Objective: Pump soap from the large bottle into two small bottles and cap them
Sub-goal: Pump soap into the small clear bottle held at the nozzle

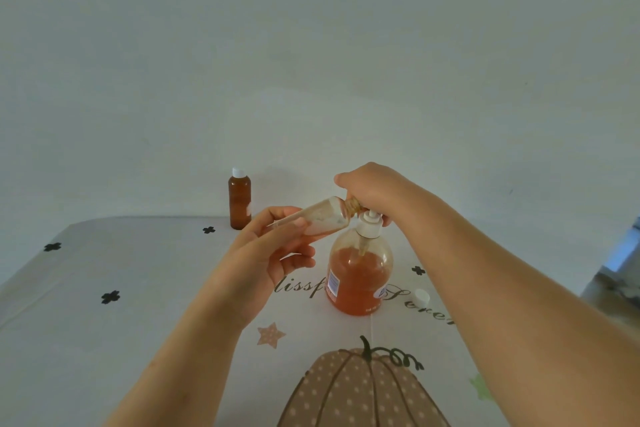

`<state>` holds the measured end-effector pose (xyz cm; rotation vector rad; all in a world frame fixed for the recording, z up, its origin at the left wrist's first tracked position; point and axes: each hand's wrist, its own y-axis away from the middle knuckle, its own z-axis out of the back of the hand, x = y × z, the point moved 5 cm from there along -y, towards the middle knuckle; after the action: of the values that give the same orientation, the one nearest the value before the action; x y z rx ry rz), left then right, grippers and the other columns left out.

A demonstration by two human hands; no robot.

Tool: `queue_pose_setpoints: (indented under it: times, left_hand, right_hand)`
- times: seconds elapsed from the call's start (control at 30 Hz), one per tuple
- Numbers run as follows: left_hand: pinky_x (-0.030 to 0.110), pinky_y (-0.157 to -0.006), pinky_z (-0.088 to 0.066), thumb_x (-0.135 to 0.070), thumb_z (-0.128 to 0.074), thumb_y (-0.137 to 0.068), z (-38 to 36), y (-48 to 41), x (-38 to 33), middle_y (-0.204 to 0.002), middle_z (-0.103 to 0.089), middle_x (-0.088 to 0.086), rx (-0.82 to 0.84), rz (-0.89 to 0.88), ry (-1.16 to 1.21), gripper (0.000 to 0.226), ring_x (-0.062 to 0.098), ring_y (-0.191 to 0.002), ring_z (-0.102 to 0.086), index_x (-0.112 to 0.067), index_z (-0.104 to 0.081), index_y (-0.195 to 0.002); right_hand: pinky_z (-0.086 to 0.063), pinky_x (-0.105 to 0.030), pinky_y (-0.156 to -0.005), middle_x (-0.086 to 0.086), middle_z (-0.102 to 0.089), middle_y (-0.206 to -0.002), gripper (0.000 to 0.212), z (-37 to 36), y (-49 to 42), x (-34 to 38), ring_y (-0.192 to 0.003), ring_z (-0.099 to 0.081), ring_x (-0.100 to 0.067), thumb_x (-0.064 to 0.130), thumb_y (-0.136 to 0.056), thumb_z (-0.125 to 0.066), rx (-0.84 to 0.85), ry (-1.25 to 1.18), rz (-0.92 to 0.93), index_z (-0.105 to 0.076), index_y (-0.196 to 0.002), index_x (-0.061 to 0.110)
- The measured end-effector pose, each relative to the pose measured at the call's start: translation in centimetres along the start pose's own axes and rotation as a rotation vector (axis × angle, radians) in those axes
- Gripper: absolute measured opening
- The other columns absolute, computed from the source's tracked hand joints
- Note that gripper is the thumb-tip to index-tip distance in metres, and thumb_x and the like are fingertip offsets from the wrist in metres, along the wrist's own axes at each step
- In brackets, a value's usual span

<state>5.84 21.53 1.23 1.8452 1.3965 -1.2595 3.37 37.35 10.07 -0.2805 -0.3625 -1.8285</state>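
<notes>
A: Nearest the lens, bottom centre: a dotted pumpkin print [360, 388] on the cloth over the bench [138, 288]. Both bare forearms enter from the lower corners.

B: Left hand?

A: The left hand [273, 253], centre frame, has its fingers curled round a small bottle [320, 217], uncapped. The bottle is tilted nearly flat, mouth pointing right and meeting the pump's nozzle.

B: Right hand?

A: The right hand [372, 191] sits just above centre, closed down over the white pump head [370, 224] of the large bottle [358, 277]. That one stands upright on the bench, roughly half full of orange soap.

B: Anything else?

A: A loose white cap [421, 297] lies on the bench, right of the large bottle. A second small bottle [239, 199], brown with a white cap on, stands upright at the bench's far edge, left of centre.
</notes>
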Motion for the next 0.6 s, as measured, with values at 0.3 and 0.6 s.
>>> queue_pose_setpoints:
  times: [0.3, 0.6]
  left_hand:
    - [0.028, -0.06, -0.056, -0.018, -0.069, -0.074, 0.1, -0.2, 0.3, -0.084, -0.069, 0.012, -0.017, 0.018, -0.01, 0.022, 0.021, -0.066, -0.064, -0.008, -0.063, -0.092]
    - [0.029, -0.06, -0.055, -0.015, -0.069, -0.073, 0.5, -0.7, 0.7, -0.088, -0.066, 0.016, -0.03, 0.026, -0.031, 0.019, 0.022, -0.065, -0.062, -0.009, -0.061, -0.089]
  right_hand:
    - [-0.044, -0.031, -0.068, -0.001, -0.041, -0.065, 0.026, -0.5, 0.4, 0.3, -0.063, -0.045, -0.019, 0.014, -0.103, -0.038, -0.057, 0.049, 0.162, -0.062, -0.106, 0.003]
    - [-0.038, -0.03, -0.075, -0.002, -0.036, -0.067, 0.03, -1.2, -0.3, -0.1, -0.084, -0.044, -0.022, 0.008, -0.103, -0.037, -0.041, 0.099, 0.204, -0.058, -0.122, -0.002]
